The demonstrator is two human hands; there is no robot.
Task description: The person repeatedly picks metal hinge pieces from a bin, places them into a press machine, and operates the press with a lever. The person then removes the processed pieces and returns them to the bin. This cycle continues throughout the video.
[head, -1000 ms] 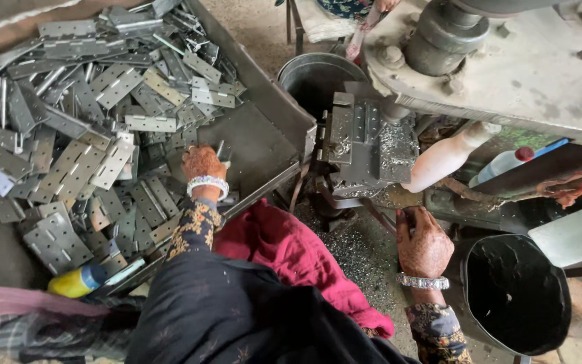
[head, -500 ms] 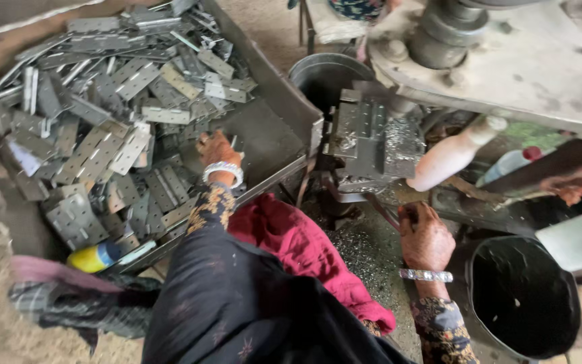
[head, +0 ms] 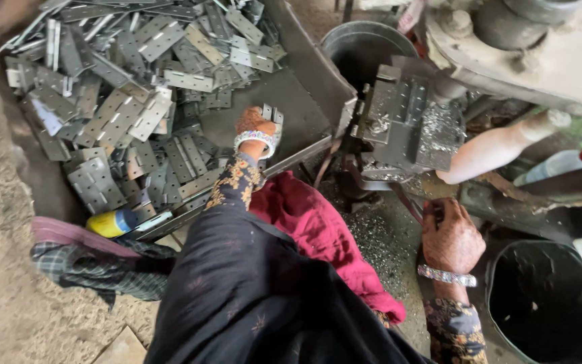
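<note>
Two hands were at work, well apart. Left hand (head: 256,129) reached into the metal tray (head: 308,74), fingers closed around a small hinge plate (head: 272,114) that stuck up just past the fingertips. Grip looked like a pinch between thumb and fingers; the back of the hand hid the finer detail. Beyond the fingers and to their left lay the heap of hinge plates (head: 129,114), loosely stacked and overlapping, many with edges up.

Right hand (head: 451,237) sat low beside the press block (head: 405,125), fingers curled down onto something dark beneath them. Could not tell whether they gripped a lever or only rested there. Metal shavings (head: 372,236) covered the ground just left of those fingers.

Risks, as judged:
- Cut fingers: bare skin against stamped plate edges; a hasty grab into the heap would cause it.
- Plate slipping: held only at one end, it could drop back onto the bare tray floor under the hand.
- Crush hazard: right fingers close under the press block; any stroke while they were there would be serious.
- Snagging: the loose dark sleeve (head: 237,182), the bracelet (head: 256,140) and the red cloth (head: 318,229) lay near tray rim and machine.
- Shavings could pierce skin if the right hand pressed down on them.

Black bucket (head: 547,296) stood right of the right wrist, away from the fingers.
</note>
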